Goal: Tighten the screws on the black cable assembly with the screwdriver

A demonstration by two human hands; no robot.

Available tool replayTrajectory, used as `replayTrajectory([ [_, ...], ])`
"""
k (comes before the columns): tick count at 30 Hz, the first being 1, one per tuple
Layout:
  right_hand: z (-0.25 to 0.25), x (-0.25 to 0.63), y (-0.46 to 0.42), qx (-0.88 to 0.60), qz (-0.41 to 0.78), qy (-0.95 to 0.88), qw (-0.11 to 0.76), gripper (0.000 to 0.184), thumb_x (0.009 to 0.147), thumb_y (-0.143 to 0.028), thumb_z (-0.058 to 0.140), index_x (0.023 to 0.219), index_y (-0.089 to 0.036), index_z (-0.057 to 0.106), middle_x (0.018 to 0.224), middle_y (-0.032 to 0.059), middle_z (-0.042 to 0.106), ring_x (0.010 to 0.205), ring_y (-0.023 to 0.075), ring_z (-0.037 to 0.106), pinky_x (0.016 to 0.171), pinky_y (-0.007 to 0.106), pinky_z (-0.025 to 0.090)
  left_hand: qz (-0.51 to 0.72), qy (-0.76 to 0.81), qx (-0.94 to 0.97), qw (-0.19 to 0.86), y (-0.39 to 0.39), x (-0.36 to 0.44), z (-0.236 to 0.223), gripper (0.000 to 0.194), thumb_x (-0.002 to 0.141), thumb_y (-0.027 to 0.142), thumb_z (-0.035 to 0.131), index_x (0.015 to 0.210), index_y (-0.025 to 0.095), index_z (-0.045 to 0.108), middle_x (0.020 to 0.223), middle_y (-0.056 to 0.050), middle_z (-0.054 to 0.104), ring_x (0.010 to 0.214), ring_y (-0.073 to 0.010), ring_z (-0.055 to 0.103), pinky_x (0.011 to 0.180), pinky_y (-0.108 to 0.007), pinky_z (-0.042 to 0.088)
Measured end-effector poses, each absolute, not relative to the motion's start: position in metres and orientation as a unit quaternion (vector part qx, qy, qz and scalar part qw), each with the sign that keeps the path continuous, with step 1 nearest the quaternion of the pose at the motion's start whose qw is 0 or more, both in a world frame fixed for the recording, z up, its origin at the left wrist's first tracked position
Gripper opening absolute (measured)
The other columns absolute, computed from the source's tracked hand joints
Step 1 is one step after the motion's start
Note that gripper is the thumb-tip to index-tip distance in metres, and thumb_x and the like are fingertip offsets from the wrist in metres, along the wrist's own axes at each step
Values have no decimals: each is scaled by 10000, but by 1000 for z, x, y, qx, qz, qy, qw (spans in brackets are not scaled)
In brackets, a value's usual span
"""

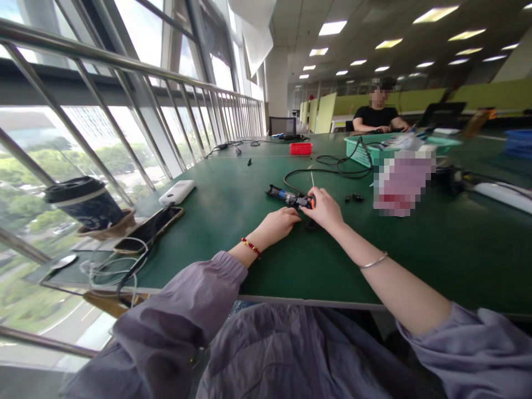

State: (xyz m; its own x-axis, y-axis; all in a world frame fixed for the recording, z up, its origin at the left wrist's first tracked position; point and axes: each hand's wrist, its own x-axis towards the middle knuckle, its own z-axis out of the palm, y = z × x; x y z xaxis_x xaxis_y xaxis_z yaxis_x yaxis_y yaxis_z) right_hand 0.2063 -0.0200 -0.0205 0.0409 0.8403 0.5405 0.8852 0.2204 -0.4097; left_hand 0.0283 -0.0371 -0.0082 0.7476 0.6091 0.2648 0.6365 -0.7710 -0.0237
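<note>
On the table in front of me lies an opened black tool body (286, 196) with a blue part inside and several small parts showing. My right hand (326, 209) is closed at its right end, fingers wrapped round what looks like a screwdriver (312, 179); its thin metal shaft points up and away, and orange shows by the fingertips. My left hand (279, 223) rests just below the tool body with its fingers pressed together; what they pinch, if anything, is hidden. A black cable (290, 176) curves behind the tool.
Small black pieces (356, 197) lie to the right. Farther back are a red box (301, 148), a green basket (358, 152) and a pink bag (404, 183). On the left sit a lidded cup (89, 205), a white device (178, 192) and a phone (147, 233). A person (376, 116) sits opposite.
</note>
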Motion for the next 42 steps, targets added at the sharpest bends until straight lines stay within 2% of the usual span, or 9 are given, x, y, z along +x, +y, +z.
replayTrajectory([
  [3,-24,214,-11,-591,32,-672,446,207,712,-347,619,852,-207,555,838,44,593,741,187,555,660,291,419,-110,-331,-934,75,-37,27,-7,369,858,56,424,1072,206,684,1139,-30,647,1037,-150,598,878,-222,504],
  [8,-25,230,-3,-563,131,-670,466,179,698,-340,566,818,-208,561,634,-23,526,597,144,492,624,280,398,-90,-334,-931,113,-39,27,-4,287,886,91,450,1009,186,692,1064,-62,654,985,-164,604,791,-220,512],
  [12,-23,229,-8,-546,130,-686,463,212,640,-268,570,843,-207,561,688,-16,565,608,133,502,623,270,412,-99,-350,-923,125,-36,26,-4,236,900,119,463,968,170,683,993,-82,663,946,-179,614,767,-238,510],
  [18,-20,216,-20,-535,156,-693,457,248,635,-263,548,876,-206,546,690,-21,575,593,125,500,619,269,418,-373,-445,-814,-3,-10,28,-9,199,907,192,508,970,199,697,1006,-41,693,929,-161,635,833,-253,504],
  [21,-18,212,-23,-529,165,-699,453,245,641,-263,536,879,-204,543,694,-19,569,602,126,503,629,271,419,-434,-456,-774,-67,2,33,-11,182,883,172,540,934,168,715,947,-49,702,856,-151,642,792,-245,510],
  [25,-15,211,-24,-529,165,-705,442,237,656,-265,533,885,-202,545,695,-18,561,606,129,495,629,273,412,-424,-459,-774,-97,6,36,-11,178,868,170,558,913,172,731,916,-50,705,826,-151,640,772,-247,507],
  [32,-13,211,-23,-535,159,-710,430,216,698,-274,543,903,-203,556,743,-4,592,635,134,515,666,283,428,-390,-474,-787,-55,0,35,-11,165,855,201,582,913,213,736,931,-29,701,867,-170,637,770,-260,497],
  [38,-15,208,-22,-546,131,-703,437,203,717,-241,536,915,-207,574,868,37,626,800,183,587,794,334,469,-416,-533,-701,-225,9,36,-18,144,781,179,663,916,145,699,785,-27,680,735,-135,628,678,-228,496],
  [42,-14,214,-21,-594,39,-654,467,336,697,-181,550,1029,-186,597,1026,108,561,925,236,579,881,386,461,-421,-516,-740,-88,-9,38,-10,88,781,155,624,854,165,674,874,-34,644,788,-145,599,721,-256,486],
])
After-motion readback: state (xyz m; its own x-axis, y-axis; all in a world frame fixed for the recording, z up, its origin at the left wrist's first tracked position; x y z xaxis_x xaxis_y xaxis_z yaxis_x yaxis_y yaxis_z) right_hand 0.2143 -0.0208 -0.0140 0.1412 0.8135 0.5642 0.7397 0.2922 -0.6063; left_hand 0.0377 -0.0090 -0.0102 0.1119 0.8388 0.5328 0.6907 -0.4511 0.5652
